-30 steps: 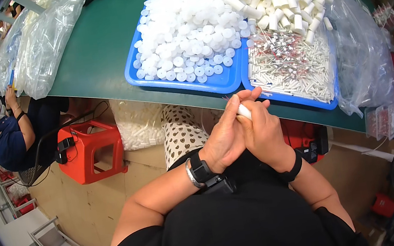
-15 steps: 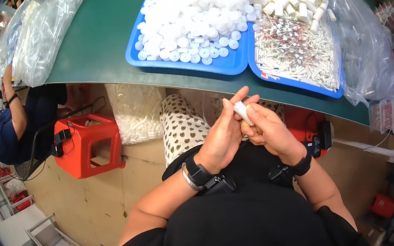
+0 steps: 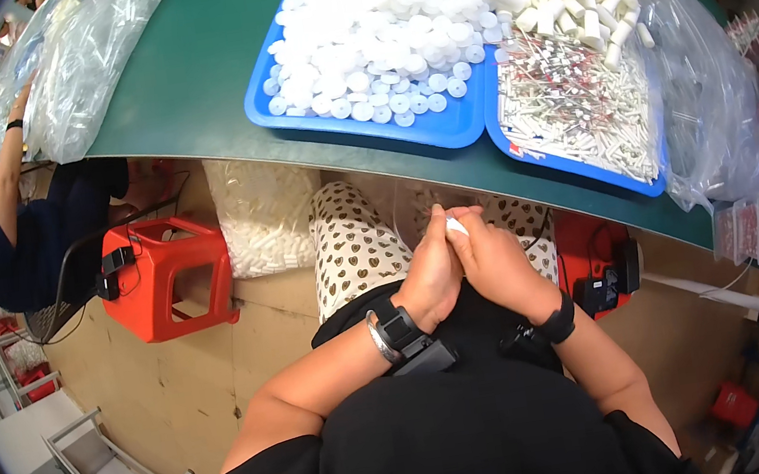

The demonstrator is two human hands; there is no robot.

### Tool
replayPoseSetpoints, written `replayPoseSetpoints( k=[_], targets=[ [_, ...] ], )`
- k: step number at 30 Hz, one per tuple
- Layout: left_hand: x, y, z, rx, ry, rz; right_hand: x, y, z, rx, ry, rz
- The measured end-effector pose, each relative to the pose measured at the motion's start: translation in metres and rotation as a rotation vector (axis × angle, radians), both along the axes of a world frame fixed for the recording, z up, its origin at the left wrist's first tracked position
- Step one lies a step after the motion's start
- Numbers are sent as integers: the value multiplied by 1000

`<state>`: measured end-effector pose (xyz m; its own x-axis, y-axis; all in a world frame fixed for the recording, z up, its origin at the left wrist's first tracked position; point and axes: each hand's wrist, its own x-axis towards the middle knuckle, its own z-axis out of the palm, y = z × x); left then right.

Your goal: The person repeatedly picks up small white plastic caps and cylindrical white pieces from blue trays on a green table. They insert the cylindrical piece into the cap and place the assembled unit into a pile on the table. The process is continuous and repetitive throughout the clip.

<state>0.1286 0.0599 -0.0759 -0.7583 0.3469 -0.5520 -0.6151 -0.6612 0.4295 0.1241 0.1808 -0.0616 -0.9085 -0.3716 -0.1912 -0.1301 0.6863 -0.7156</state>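
My left hand [image 3: 427, 274] and my right hand [image 3: 500, 264] are pressed together over my lap, just short of the table's near edge. Between thumbs and fingers they pinch a small white cylindrical piece [image 3: 456, 225]; only a bit of it shows, and the fingers hide the rest. Both hands are closed on it. Beyond them on the table stands a blue tray [image 3: 384, 132] heaped with translucent white discs. Beside it, a second blue tray [image 3: 574, 173] carries thin white rods, parts with reddish bits, and thicker cream-white cylinders [image 3: 561, 8] piled at its far side.
The green table [image 3: 175, 91] runs across in front of me. Clear plastic bags lie at its left [image 3: 89, 69] and right [image 3: 704, 94]. A red stool [image 3: 167, 276] and a bag of white pieces [image 3: 265, 214] are on the floor. A co-worker [image 3: 39, 227] sits at the left.
My hands have come closer together and moved slightly down toward me, covering more of the white piece. My left fingers, stretched out before, have closed in. The co-worker's arm has shifted.
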Motion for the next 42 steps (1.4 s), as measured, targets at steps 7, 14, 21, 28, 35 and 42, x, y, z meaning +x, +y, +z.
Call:
replayPoseSetpoints(
  k=[7, 14, 21, 28, 35, 42],
  targets=[
    [-11, -15, -5, 19, 9, -109, -24, 25, 7, -977, -1027, -327],
    [-21, -41, 18, -276, -70, -212, -35, 25, 9, 43, -477, -105],
    [-53, -51, 89, -689, 651, -266, -40, 56, 88, -74, 267, -84],
    [-133, -44, 73, -1615, 1382, -94, -96, 99, 96, 441, 728, -13],
    [-150, -42, 72, -1693, 1348, -232, -96, 99, 99, 238, 664, -78],
    [-151, -33, 75, -1726, 1382, -139, -78, 88, 95, -599, 322, -549]
  ],
)
